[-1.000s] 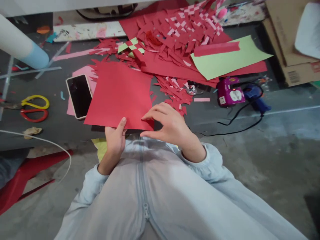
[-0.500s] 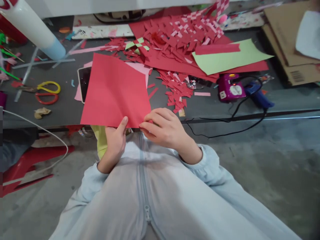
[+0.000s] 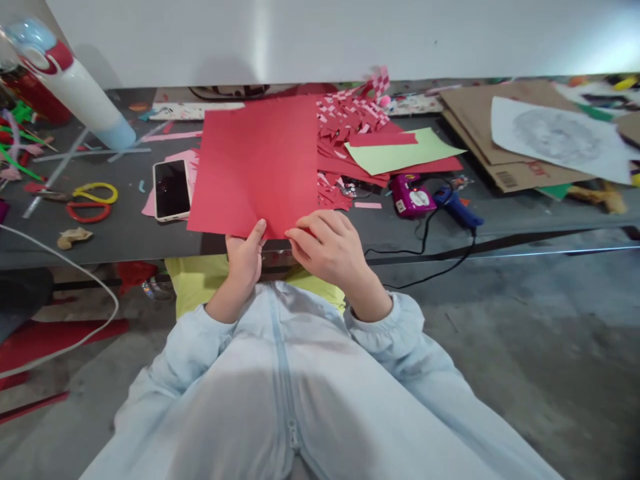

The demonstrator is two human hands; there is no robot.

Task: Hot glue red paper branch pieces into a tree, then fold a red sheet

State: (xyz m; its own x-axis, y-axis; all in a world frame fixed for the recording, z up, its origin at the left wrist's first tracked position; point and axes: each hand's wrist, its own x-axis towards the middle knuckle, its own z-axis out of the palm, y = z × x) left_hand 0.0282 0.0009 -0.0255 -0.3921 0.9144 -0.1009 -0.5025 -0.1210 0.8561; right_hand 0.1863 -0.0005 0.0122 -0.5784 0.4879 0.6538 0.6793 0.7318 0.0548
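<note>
Here, my left hand (image 3: 245, 263) pinches the near edge of the red paper (image 3: 255, 163), thumb on top, the other fingers tucked underneath. My right hand (image 3: 334, 250) is curled nearly closed, thumb and fingertips gripping that same edge close to its right corner. The sheet spreads out ahead of me over the table (image 3: 125, 240), between the phone (image 3: 171, 190) and the paper scraps (image 3: 350, 120), which it partly hides.

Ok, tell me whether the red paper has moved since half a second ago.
Yes, rightward in view: the red paper hid much of the phone; now nearly all the phone shows.
</note>
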